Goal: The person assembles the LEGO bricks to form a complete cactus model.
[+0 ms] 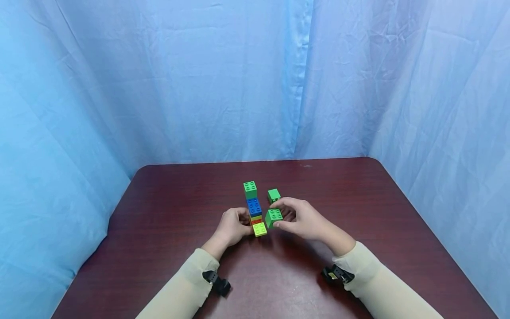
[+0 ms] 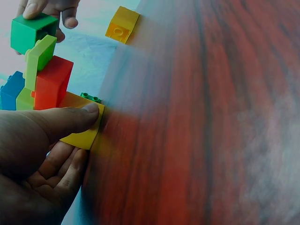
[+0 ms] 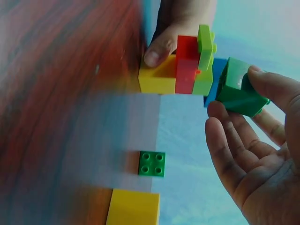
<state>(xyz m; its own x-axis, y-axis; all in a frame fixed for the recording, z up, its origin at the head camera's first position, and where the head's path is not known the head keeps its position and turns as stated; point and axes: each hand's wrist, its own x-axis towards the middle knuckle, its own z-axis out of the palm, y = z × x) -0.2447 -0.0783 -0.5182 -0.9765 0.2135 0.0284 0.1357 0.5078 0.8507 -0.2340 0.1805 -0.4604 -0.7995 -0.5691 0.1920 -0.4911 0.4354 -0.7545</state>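
Observation:
Thumb and fingers of my left hand pinch the yellow brick at the bottom of a joined stack. Above it come a red brick, light green pieces and a blue brick. A green brick appears just beyond the blue one; whether they are joined I cannot tell. Close to the stack's right side, my right hand holds another green brick between thumb and fingertips. Its studs face up in the head view.
A loose green brick lies beyond my right fingers on the dark red wooden table. The right wrist view also has a loose yellow brick. Blue curtains surround the table's back and sides.

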